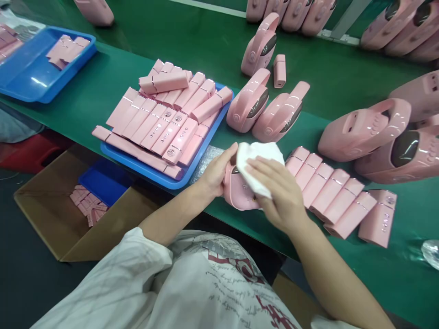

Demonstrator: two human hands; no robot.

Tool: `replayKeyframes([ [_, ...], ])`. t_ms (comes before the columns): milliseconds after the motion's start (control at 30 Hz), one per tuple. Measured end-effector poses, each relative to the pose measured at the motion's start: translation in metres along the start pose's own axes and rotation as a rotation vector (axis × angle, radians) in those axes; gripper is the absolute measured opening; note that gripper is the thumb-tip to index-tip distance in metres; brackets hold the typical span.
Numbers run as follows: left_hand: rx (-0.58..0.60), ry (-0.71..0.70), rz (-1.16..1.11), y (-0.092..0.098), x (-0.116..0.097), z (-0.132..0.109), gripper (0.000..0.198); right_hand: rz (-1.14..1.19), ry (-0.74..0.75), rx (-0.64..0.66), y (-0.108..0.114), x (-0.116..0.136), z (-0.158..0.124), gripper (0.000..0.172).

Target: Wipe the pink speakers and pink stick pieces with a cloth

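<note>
My left hand (216,171) grips a pink handled device (236,194) at the near edge of the green table (336,77). On top of that device my right hand (277,194) presses a white cloth (255,160), fingers laid flat over it. A row of pink rectangular parts (339,198) lies just to the right of my hands. To the left, a blue tray (151,171) is stacked with several more pink rectangular parts (164,116).
Several pink handled devices (267,107) lie across the middle and right of the table. A second blue tray (37,68) sits at far left. Below the table edge stands a cardboard box (58,214) holding a blue bin and pink pieces.
</note>
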State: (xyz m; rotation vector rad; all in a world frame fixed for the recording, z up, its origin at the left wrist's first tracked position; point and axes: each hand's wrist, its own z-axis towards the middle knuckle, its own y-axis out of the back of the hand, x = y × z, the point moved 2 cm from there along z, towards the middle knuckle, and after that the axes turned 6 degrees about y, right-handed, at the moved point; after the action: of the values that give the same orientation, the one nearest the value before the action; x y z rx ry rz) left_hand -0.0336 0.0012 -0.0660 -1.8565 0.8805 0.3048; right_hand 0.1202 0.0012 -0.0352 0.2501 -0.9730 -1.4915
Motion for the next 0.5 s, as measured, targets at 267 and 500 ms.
replayKeyframes([
  [267, 0.179, 0.095, -0.029, -0.004, -0.008, -0.002, 0.054, -0.057, 0.103, -0.097, 0.005, 0.017, -0.004, 0.042],
  [500, 0.044, 0.115, -0.024, 0.003, -0.008, -0.003, 0.056, 0.393, -0.590, -0.423, -0.010, -0.007, -0.020, 0.045],
])
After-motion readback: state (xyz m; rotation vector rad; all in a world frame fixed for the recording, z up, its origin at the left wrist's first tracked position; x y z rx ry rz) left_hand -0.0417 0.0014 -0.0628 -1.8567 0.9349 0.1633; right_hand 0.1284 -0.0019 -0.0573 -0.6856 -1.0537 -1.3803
